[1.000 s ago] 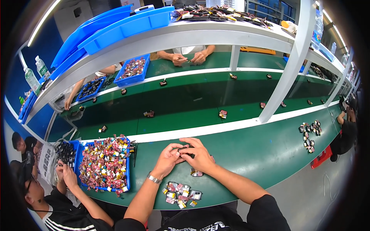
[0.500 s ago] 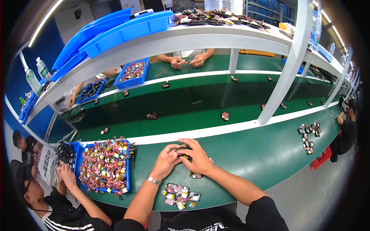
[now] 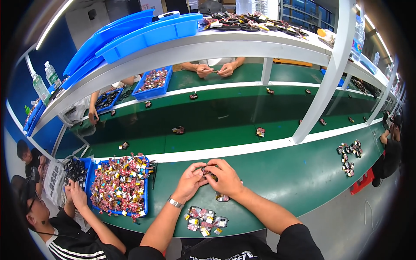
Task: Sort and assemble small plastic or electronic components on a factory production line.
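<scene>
My left hand (image 3: 190,181) and my right hand (image 3: 226,178) meet over the green bench, both pinching one small dark part (image 3: 209,174) between their fingertips. A metal watch sits on my left wrist. Just below my hands lies a small pile of wrapped parts (image 3: 204,219) near the bench's front edge. One more small part (image 3: 222,198) rests under my right wrist.
A blue tray (image 3: 144,203) full of colourful wrapped parts stands to my left; a person in black beside it reaches into a tray of dark parts (image 3: 76,170). A green conveyor belt (image 3: 225,117) carries scattered parts. Across it, another person's hands (image 3: 215,69) work. A loose cluster of parts (image 3: 349,155) lies right.
My hands stay together on the small part, with only slight finger movement. The neighbour on the left keeps reaching into the tray.
</scene>
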The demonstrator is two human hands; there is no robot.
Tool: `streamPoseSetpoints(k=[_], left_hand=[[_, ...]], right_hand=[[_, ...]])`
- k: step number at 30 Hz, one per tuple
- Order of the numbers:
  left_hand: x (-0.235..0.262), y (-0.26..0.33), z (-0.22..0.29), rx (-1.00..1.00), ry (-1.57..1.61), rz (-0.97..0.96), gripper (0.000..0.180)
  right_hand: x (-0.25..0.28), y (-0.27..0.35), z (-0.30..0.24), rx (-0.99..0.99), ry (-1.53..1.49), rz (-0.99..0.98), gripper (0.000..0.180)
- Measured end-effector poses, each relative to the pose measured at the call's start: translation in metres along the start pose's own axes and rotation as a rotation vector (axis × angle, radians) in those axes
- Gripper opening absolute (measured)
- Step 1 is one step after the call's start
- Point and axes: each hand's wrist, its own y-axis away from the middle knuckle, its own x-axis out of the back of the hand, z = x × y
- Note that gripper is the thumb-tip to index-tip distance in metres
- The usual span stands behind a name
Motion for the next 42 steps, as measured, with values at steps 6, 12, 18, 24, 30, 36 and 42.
streamPoseSetpoints(k=[6, 12, 18, 24, 30, 36, 42], left_hand=[[-0.003, 0.001, 0.002, 0.01, -0.007, 0.011, 0.031], [-0.002, 0.0, 0.0, 0.006, -0.017, 0.005, 0.031], [-0.003, 0.001, 0.002, 0.001, -0.022, 0.019, 0.03], [-0.005, 0.0, 0.001, -0.007, -0.049, 0.007, 0.029], [-0.005, 0.0, 0.001, -0.01, -0.073, -0.002, 0.028], [-0.003, 0.0, 0.001, 0.0, -0.089, 0.009, 0.029], [0.0, 0.0, 0.0, 0.004, -0.035, -0.007, 0.027]], right_hand=[[-0.004, 0.003, 0.005, 0.041, 0.054, 0.018, 0.016], [-0.005, 0.005, 0.007, 0.034, 0.062, 0.008, 0.021], [0.008, 0.002, 0.004, 0.039, 0.053, -0.134, 0.023], [0.017, -0.007, 0.009, 0.114, 0.053, -0.207, 0.017], [0.017, -0.005, 0.011, 0.069, 0.022, -0.229, 0.013], [0.019, -0.002, 0.009, -0.025, -0.107, -0.248, 0.01], [0.014, 0.0, 0.007, -0.014, -0.063, -0.161, 0.01]])
